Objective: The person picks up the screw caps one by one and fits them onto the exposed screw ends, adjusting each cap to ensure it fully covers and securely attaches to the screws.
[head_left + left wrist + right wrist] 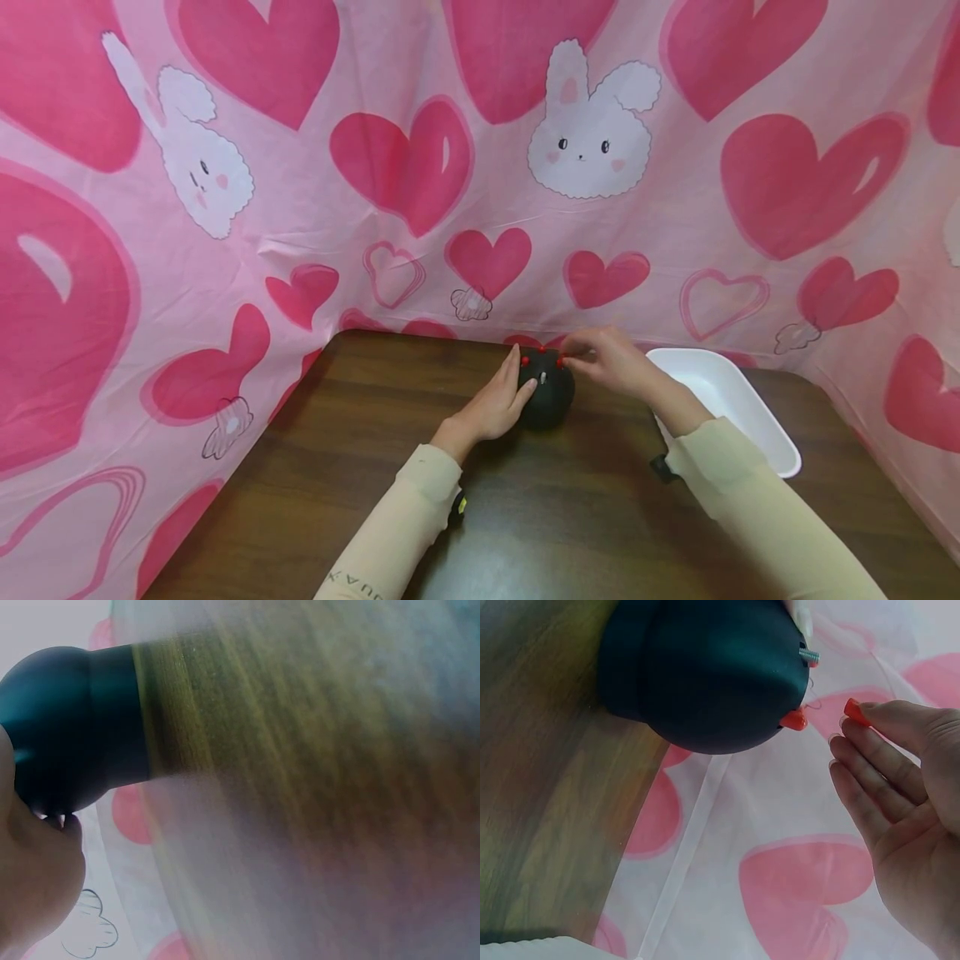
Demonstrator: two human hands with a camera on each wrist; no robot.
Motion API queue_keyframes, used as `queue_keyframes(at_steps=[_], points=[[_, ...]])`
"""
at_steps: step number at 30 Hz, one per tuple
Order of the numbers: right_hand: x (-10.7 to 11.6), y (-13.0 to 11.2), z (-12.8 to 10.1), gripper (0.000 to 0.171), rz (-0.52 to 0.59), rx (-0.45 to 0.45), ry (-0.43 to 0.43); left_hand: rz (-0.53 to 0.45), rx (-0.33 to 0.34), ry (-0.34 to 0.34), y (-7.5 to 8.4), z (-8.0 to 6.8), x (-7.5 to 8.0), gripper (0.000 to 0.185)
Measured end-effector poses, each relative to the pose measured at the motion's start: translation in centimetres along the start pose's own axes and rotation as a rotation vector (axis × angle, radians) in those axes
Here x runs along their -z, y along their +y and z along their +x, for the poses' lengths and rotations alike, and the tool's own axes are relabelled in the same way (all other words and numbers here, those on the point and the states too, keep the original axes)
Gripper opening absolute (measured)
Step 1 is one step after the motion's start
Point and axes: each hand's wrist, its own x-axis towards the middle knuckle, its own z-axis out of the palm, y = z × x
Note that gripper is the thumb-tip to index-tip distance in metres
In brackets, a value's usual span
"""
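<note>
A black rounded body (551, 404) with a wider collar at its base stands near the table's far edge. Small red pieces (796, 720) stick out of its top, beside a threaded metal screw (808, 655). My left hand (495, 404) lies against its left side, fingers extended up along it and the thumb across the front. With thumb and index finger, my right hand (911, 772) pinches a loose small red piece (855, 712), a short gap from the black body in the right wrist view. A thin thread-like strand (815, 696) shows near the top.
A white tray (787, 462) stands on the right of the brown wooden table (540, 525), partly behind my right forearm. A pink cloth (420, 275) with hearts and rabbits hangs behind the table and at both sides.
</note>
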Motion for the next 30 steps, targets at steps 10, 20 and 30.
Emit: queue_keyframes(at_steps=[10, 20, 30], points=[[-0.9, -0.2, 0.5, 0.014, -0.012, 0.036, 0.008, 0.012, -0.012, 0.009, -0.1, 0.2, -0.1, 0.081], [-1.7, -0.1, 0.8, 0.015, 0.000, 0.073, -0.009, 0.018, -0.024, 0.008, -0.1, 0.2, 0.0, 0.081], [-2.3, -0.3, 0.8, 0.017, 0.025, 0.055, -0.021, 0.017, -0.019, 0.007, 0.0, 0.1, 0.1, 0.081]])
